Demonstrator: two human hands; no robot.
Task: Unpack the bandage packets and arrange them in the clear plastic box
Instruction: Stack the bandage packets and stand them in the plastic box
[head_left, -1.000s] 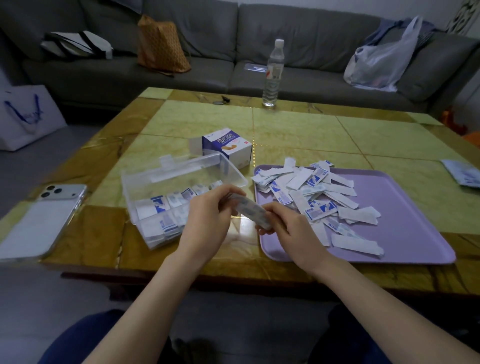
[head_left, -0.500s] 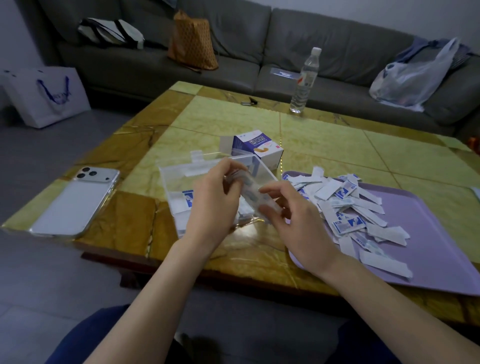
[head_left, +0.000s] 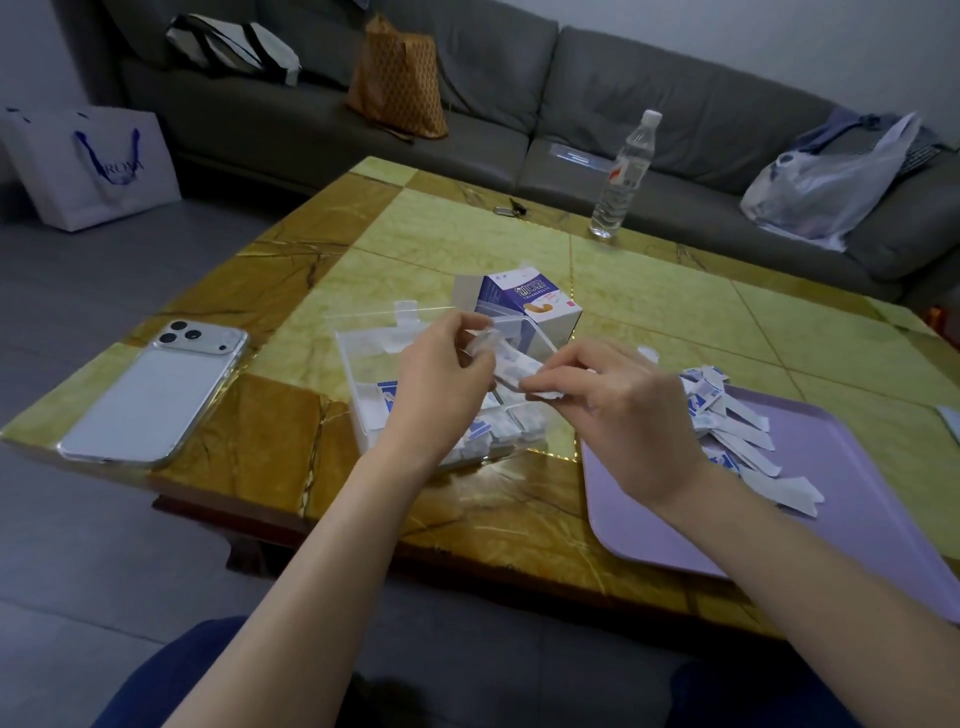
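Shifted over the box (head_left: 363, 364) — left hand (head_left: 441, 384), right hand (head_left: 623, 415) pinch a packet (head_left: 511, 370)

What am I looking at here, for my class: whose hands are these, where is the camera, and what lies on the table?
There is no machine: a person wears a camera on the head, so the picture looks down over their own arms. The left hand and right hand together pinch a small bundle of bandage packets over the clear plastic box, which already holds packets. On the table also lie a purple tray with loose packets, a bandage carton, a phone and a water bottle.
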